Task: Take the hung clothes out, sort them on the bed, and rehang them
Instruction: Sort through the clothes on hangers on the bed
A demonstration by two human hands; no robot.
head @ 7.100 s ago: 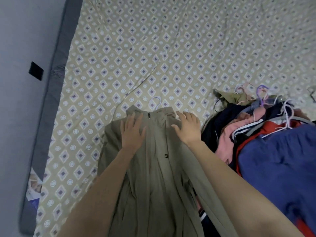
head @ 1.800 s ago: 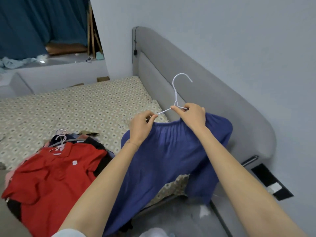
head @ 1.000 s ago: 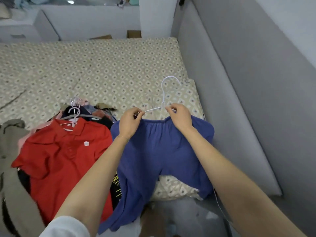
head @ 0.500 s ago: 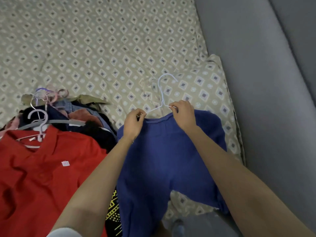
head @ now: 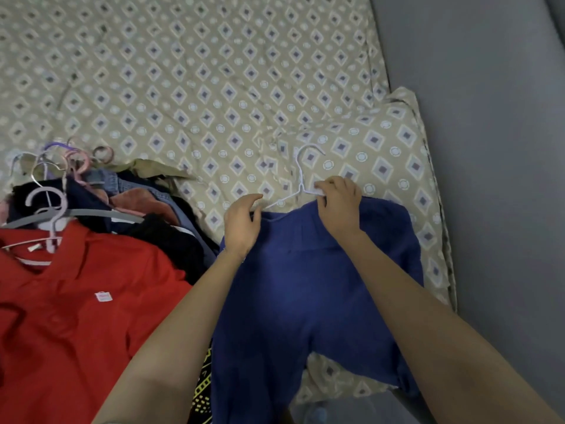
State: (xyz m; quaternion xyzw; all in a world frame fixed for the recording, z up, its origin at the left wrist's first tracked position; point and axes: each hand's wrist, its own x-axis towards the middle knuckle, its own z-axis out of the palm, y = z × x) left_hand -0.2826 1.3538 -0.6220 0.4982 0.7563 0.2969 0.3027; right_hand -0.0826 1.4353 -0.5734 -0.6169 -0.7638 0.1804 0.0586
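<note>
From my remote seat I look down on the bed sheet (head: 214,87), beige with a diamond print. The blue garment (head: 305,286) lies spread at the bed's right side. Its top edge rests on the matching pillow (head: 382,154) and its lower part runs down toward the near edge of the view. A white hanger (head: 301,179) sits at that top edge, with its hook flat on the pillow and pointing away from me.

My right hand (head: 337,203) has its fingers curled tight round the hanger's right arm, just where the arm meets the cloth. My left hand (head: 243,224) rests on the garment's top left corner, thumb stretched toward the hanger's left arm and the other fingers bent down onto the cloth. I cannot tell whether they actually grip it.

To the left, just beside the blue garment, lies a red shirt (head: 76,301) with a small label on its chest, on a pale hanger of its own. Beyond it is a heap of dark clothes (head: 159,228) with a grey hanger (head: 91,213) across it. A cluster of hooks (head: 61,166) sticks out at the heap's far end. A black cloth with yellow marks (head: 203,390) peeks out between the red shirt and the blue garment. The grey headboard (head: 489,179) runs along the right.
</note>
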